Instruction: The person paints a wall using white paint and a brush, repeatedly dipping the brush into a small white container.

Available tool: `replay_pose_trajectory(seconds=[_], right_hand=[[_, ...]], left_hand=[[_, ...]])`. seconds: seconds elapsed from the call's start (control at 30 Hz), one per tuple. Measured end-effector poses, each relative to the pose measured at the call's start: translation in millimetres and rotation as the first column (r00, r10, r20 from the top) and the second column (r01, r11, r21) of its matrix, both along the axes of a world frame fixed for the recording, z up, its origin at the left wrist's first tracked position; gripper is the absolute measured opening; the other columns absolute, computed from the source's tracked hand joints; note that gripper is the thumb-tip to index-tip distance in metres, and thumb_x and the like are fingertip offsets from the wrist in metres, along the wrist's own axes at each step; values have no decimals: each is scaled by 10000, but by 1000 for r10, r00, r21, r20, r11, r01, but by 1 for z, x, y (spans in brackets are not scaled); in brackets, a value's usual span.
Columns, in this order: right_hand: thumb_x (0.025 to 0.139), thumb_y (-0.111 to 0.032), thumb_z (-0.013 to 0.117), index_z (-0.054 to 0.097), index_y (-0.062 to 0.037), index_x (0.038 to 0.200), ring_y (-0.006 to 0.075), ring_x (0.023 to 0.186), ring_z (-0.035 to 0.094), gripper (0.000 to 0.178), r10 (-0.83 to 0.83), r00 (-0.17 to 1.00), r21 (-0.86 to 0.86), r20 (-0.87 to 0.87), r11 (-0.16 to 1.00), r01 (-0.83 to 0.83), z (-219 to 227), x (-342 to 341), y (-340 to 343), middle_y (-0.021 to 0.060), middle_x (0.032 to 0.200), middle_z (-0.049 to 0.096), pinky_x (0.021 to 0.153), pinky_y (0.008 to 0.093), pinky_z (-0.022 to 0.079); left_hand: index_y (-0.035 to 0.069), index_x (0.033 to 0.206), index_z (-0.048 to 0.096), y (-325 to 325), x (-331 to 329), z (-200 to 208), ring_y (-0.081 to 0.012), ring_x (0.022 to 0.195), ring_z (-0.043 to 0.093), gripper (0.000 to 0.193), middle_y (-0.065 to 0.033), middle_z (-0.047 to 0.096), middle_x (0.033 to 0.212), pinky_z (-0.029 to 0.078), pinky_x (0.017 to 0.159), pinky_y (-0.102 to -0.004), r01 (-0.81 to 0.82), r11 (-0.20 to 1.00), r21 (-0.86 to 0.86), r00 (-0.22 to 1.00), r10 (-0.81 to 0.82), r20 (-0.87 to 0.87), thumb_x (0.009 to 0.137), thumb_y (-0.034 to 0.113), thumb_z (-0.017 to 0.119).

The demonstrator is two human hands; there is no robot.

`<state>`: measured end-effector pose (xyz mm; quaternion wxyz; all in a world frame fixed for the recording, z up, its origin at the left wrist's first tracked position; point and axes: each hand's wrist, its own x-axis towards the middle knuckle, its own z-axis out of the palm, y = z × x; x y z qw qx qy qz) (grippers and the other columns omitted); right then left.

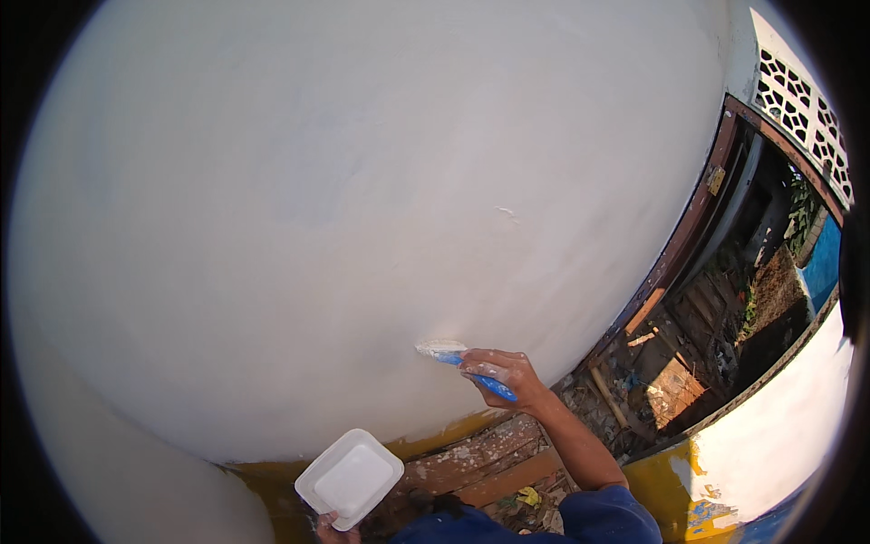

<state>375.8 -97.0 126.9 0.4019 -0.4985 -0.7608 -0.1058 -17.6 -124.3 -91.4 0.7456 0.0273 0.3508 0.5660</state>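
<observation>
A broad white plastered wall fills most of the view above and to the left of both hands, smooth except for a small rough fleck up and to the right of the right hand. Its base, just below the hands, carries a yellow band. The right hand is clamped on a blue-handled putty knife, whose white-smeared blade lies against the wall to the left of the fingers. The left hand, lower and well apart from the right, grips the bottom edge of a square white tray; only its fingertips show, the rest cut off by the frame edge. To the right of the right hand an open doorway shows rubble and planks, too cluttered to sort out.
</observation>
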Motion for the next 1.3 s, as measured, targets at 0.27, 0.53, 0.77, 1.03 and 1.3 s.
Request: replay_pose_trajectory(seconds=[0.27, 0.53, 0.77, 1.03, 1.3], right_hand=[[762, 49, 664, 624, -6, 897, 281, 889, 657, 151, -427, 904, 787, -20, 550, 277, 176, 60, 10, 161, 931, 655, 715, 331, 566], [687, -2, 669, 647, -99, 955, 249, 965, 636, 285, -2, 960, 48, 281, 999, -12, -44, -32, 3, 78, 1117, 605, 676, 310, 558], [757, 42, 674, 619, -24, 888, 258, 845, 663, 157, -74, 970, 344, -232, 926, 153, 118, 52, 3, 128, 852, 659, 705, 345, 555], [740, 93, 634, 624, -57, 907, 343, 925, 643, 224, -487, 873, 715, 4, 612, 338, 54, 57, 16, 152, 1002, 628, 650, 331, 565], [655, 53, 674, 664, -107, 888, 259, 905, 655, 283, -64, 997, -64, 31, 996, 66, -96, 6, -13, 102, 1115, 610, 663, 309, 561]], left_hand=[[-9, 1303, 364, 5, 2, 9, -323, 1121, 501, 647, -169, 492, 1245, 438, 945, -464, 18, 998, 58, 999, -16, -41, 692, 88, 553], [-5, 1308, 359, 12, 7, 0, -301, 1118, 504, 658, -153, 498, 1243, 432, 959, -428, 93, 994, 49, 996, -93, 0, 692, 92, 571], [-5, 1307, 355, 8, -10, -7, -318, 1093, 523, 676, -163, 501, 1234, 475, 908, -438, 42, 999, 27, 998, -43, 38, 675, 96, 571], [-4, 1309, 352, 11, -9, -3, -323, 1095, 521, 680, -172, 502, 1226, 472, 910, -449, 31, 999, 20, 996, -33, 79, 669, 92, 562], [0, 1323, 329, 22, -3, 6, -317, 1118, 505, 660, -170, 483, 1255, 457, 932, -442, 91, 996, -6, 996, -90, 27, 702, 59, 545]])
